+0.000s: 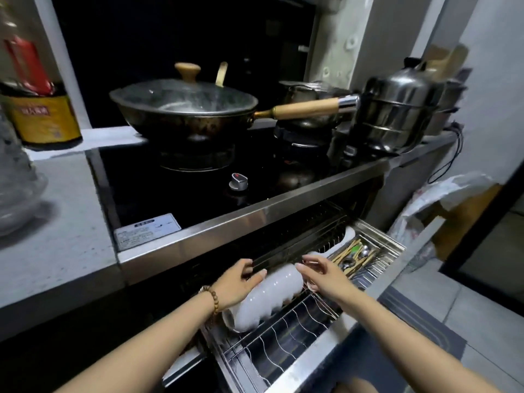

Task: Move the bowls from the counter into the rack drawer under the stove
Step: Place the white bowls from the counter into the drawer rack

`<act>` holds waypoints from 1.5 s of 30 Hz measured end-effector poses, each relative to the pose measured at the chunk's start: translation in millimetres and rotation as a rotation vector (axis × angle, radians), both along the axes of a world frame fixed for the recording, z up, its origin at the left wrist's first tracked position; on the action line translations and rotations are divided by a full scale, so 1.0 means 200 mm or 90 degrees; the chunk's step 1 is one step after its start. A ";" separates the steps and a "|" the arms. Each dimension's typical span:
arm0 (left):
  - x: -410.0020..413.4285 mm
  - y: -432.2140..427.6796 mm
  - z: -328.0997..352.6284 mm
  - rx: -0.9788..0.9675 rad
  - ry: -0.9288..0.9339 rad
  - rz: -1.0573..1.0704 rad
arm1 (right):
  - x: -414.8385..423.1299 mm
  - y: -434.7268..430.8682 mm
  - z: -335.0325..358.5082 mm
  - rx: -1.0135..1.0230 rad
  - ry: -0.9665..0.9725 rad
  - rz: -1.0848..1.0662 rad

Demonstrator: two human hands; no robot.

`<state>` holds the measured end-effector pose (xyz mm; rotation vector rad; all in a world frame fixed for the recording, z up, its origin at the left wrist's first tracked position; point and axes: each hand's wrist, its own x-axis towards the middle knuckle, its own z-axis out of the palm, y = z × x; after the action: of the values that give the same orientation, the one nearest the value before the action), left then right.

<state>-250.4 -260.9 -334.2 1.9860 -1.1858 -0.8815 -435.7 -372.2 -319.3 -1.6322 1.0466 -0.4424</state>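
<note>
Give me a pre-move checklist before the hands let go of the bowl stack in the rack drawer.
1. Rack drawer pulled out: ok.
2. Bowl stack lying on its side on the wire rack: ok.
3. Left hand steadying the stack's near side: ok.
4. Right hand gripping the stack: cannot tell; fingers are spread over its far end.
5. Stack seated between the rack wires: cannot tell.
6. Free rack slots in front of the stack: ok.

Left hand (235,282) covers the bowl stack's (266,296) near side; blurred glassware (14,177) and bottle (37,92) cut off at left edge.
</note>
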 end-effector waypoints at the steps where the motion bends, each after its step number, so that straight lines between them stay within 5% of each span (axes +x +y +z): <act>1: -0.02 0.02 0.08 -0.043 -0.019 -0.011 | -0.02 0.01 0.08 -0.049 -0.005 0.006; 9: 0.00 0.29 0.82 -0.326 -0.244 -0.029 | 0.04 0.18 0.75 -0.336 -0.095 0.048; 17: 0.22 0.68 1.31 -0.385 -0.358 0.049 | 0.33 0.41 1.17 -0.415 -0.176 0.150; 27: 0.60 1.15 1.51 -0.362 -0.465 0.224 | 0.83 0.72 1.38 -0.439 -0.201 0.290; 45: 1.10 1.41 1.29 -0.205 -0.229 0.359 | 1.47 0.98 1.30 -0.308 -0.175 0.420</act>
<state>-30.4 20.6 -76.7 2.0864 -0.8041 -0.0464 -141.9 -176.1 -59.0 -2.1463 0.1590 -0.4695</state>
